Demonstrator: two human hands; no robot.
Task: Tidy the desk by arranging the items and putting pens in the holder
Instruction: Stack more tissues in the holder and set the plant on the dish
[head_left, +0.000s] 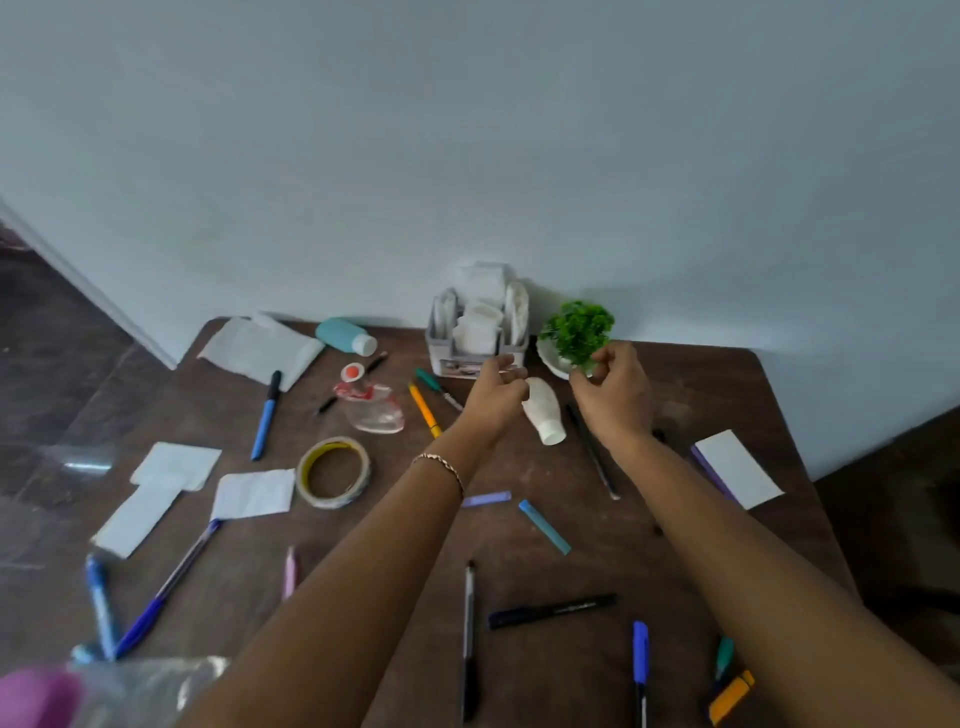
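Observation:
A grey desk holder (475, 332) stuffed with white papers stands at the back of the brown desk (519, 530), against the wall. My left hand (496, 392) reaches just in front of it, fingers curled beside a small white bottle (545, 410) lying on its side. My right hand (613, 389) pinches the green plant (576, 327) in its white dish (550, 358). Several pens lie scattered: a blue one (266, 415), an orange one (425, 410), a green one (436, 387), black ones (592, 449) (550, 610) (469, 639).
A tape roll (332, 472), a clear perfume bottle (371, 408), a teal bottle (345, 335) and white papers (260, 348) (253, 493) (737, 467) lie about. Blue and purple chalk sticks (544, 526) (485, 499) sit mid-desk. More pens lie along the near edge (640, 665).

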